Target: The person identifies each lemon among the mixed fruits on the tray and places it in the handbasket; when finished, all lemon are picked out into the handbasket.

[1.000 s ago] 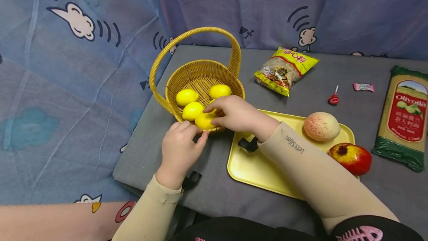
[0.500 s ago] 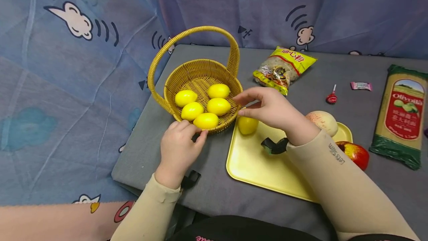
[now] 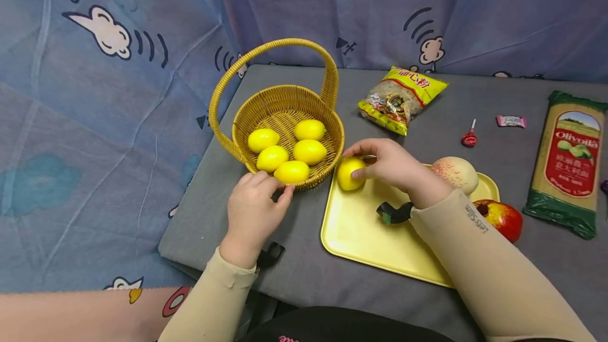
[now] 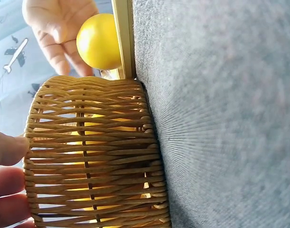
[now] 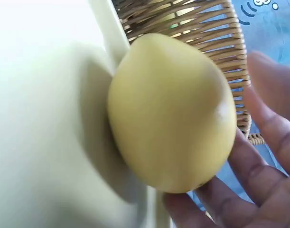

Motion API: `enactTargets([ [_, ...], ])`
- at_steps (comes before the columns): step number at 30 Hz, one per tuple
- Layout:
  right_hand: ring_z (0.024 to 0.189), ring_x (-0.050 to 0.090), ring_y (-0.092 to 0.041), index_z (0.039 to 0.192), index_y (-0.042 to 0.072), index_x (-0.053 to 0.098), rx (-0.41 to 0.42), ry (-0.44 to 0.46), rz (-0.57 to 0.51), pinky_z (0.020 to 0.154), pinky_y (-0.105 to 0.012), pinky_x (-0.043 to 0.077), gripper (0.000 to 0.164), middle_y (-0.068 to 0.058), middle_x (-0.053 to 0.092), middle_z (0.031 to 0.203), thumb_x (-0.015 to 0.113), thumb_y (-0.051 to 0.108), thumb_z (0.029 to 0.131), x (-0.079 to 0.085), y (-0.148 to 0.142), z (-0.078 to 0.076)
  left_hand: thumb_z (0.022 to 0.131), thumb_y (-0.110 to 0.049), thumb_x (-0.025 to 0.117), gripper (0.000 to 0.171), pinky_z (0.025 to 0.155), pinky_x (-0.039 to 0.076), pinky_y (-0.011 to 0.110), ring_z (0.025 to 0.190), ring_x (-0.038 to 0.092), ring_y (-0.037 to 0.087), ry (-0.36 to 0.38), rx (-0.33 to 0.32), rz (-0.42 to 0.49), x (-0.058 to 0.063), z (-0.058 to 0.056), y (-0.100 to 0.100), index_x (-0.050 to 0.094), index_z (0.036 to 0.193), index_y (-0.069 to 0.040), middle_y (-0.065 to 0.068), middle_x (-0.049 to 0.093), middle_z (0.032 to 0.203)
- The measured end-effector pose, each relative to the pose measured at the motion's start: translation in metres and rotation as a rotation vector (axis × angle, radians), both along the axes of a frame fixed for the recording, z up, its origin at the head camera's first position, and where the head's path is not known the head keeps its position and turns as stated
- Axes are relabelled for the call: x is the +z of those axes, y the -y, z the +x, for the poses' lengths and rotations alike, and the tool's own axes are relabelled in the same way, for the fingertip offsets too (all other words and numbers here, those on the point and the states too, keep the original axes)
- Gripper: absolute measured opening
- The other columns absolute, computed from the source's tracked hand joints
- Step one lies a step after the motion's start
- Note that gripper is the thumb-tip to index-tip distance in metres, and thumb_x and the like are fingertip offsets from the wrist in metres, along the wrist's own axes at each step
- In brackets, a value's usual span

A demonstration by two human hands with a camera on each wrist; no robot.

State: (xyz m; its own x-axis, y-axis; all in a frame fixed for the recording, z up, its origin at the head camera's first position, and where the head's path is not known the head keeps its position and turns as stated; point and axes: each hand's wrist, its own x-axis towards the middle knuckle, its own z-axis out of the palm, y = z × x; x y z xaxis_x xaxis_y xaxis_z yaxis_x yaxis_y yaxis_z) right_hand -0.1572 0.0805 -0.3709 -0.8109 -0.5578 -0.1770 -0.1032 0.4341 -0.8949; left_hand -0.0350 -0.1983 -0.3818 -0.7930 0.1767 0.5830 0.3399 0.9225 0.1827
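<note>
My left hand (image 3: 256, 210) grips the near rim of the yellow wicker basket (image 3: 242, 110), its thumb and fingertips at the edge. Several yellow lemons (image 3: 292, 172) lie inside the basket. To the right, another lemon (image 3: 349, 174) rests on the left end of the pale yellow tray (image 3: 361, 241), close to the basket wall. My right hand (image 3: 394, 168) is spread over that lemon, thumb on the near side and fingers on the far side in the head view. In the right wrist view, the fingers sit loosely around the lemon (image 5: 173, 114), with the thumb (image 5: 275, 83) apart from it.
A peach (image 3: 454, 174) and a red and yellow round fruit (image 3: 504, 220) sit on the tray's right side, partly behind the right arm. Farther back are a yellow snack bag (image 3: 404, 99), a lollipop (image 3: 469, 138), a pink candy (image 3: 511, 121) and a spaghetti pack (image 3: 567, 162).
My right hand has left the lemons in the basket, moved right, and come down around the lemon on the tray. My left hand has stayed on the rim.
</note>
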Motion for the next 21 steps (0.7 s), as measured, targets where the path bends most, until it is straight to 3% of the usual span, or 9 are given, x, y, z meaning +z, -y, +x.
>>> enactTargets([
  [10, 0.114, 0.060, -0.030, 0.126, 0.013, 0.070, 0.125, -0.073, 0.181, 0.103, -0.048, 0.042, 0.047, -0.007, 0.066, 0.128, 0.085, 0.014, 0.081, -0.0095, 0.0029, -0.0013, 0.087, -0.027, 0.080, 0.018, 0.064, 0.050, 0.034, 0.068, 0.055, 0.022, 0.005, 0.000, 0.003, -0.0021, -0.0010, 0.0015, 0.076, 0.083, -0.010, 0.002, 0.066, 0.076],
  [21, 0.093, 0.059, -0.023, 0.107, 0.015, 0.069, 0.218, -0.074, 0.170, 0.086, -0.039, 0.045, 0.037, -0.005, 0.067, 0.099, 0.089, 0.018, 0.076, -0.0054, -0.0041, -0.0005, 0.086, -0.028, 0.081, 0.018, 0.063, 0.049, 0.034, 0.068, 0.054, 0.021, -0.002, 0.002, 0.006, -0.0025, -0.0009, 0.0019, 0.076, 0.082, -0.011, 0.001, 0.065, 0.076],
])
